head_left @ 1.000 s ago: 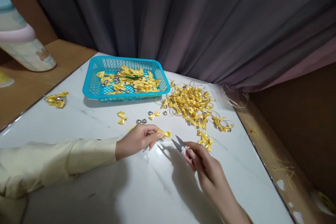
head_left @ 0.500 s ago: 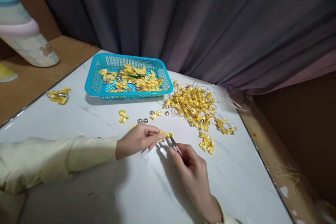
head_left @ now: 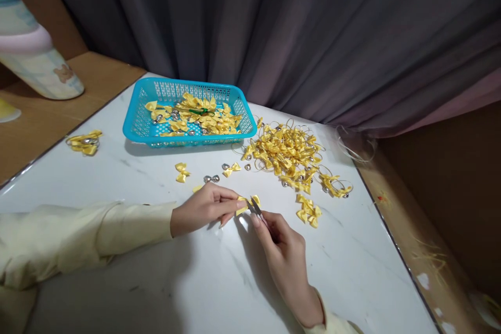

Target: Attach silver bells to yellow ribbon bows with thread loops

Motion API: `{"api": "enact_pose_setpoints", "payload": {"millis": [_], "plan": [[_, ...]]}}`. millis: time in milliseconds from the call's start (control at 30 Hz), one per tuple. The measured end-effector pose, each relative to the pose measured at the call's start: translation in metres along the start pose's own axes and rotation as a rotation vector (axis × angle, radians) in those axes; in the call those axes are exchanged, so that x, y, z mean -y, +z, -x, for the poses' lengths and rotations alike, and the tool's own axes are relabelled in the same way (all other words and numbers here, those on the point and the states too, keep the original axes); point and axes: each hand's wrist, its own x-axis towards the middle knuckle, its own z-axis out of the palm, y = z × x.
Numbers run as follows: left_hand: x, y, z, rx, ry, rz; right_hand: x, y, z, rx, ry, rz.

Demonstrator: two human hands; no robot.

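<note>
My left hand (head_left: pixel 205 207) pinches a small yellow ribbon bow (head_left: pixel 248 202) against the white marble-look table (head_left: pixel 219 282). My right hand (head_left: pixel 282 250) is closed round a small pair of thread snips (head_left: pixel 259 211), whose blades touch the bow at its middle. Just beyond lie a loose yellow bow (head_left: pixel 181 172), another bow (head_left: pixel 233 168) and small silver bells (head_left: pixel 211 179). A heap of yellow bows on thin loops (head_left: pixel 287 154) spreads to the right, with a few cut bows (head_left: pixel 308 211) nearer me.
A turquoise plastic basket (head_left: pixel 135 125) at the back holds more bows and bells. A bundle of bows (head_left: pixel 84 142) lies at the table's left edge. A pastel container (head_left: pixel 35 62) stands on the brown ledge. Grey curtain hangs behind; thin clear loops (head_left: pixel 356 148) lie at the right.
My right hand has moved left with the snips, from apart from the bow to blades on it. The left hand has kept its pinch on the bow.
</note>
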Motion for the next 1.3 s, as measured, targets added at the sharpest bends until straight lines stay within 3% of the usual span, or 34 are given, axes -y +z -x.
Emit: {"api": "enact_pose_setpoints", "payload": {"millis": [1000, 1300], "plan": [[0.0031, 0.0002, 0.0002, 0.031, -0.059, 0.088, 0.0021, 0.0004, 0.0007, -0.023, -0.058, 0.061], [0.0053, 0.0, -0.0032, 0.037, -0.174, 0.253, 0.002, 0.0004, -0.0008, -0.046, -0.098, 0.067]]}}
